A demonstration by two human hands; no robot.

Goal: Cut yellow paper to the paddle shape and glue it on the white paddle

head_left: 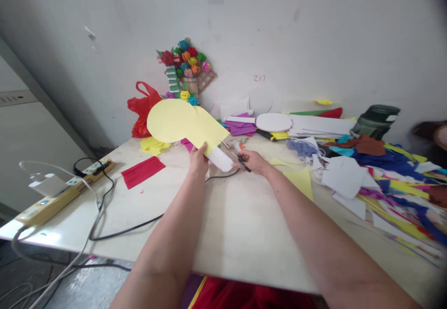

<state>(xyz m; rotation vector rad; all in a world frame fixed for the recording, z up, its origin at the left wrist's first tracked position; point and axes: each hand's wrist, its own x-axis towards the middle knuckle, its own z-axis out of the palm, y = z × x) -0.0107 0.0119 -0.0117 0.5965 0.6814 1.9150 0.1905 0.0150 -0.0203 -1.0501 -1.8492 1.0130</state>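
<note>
My left hand [198, 161] is closed on a yellow paper shape [181, 124] with a rounded top, holding it up by its lower edge together with a white paper piece [221, 158] underneath. My right hand [254, 160] grips black-handled scissors [237, 155], whose blades point up and left at the yellow paper's right edge. Both hands hover over the pale table [237, 225].
A red paper sheet [142, 171], a yellow power strip [63, 191] and black cables [115, 227] lie left. Coloured paper scraps [384, 178] crowd the right side. A red plastic bag [143, 109], a paper-flower ornament [186, 67] and a dark green container [375, 120] stand by the wall.
</note>
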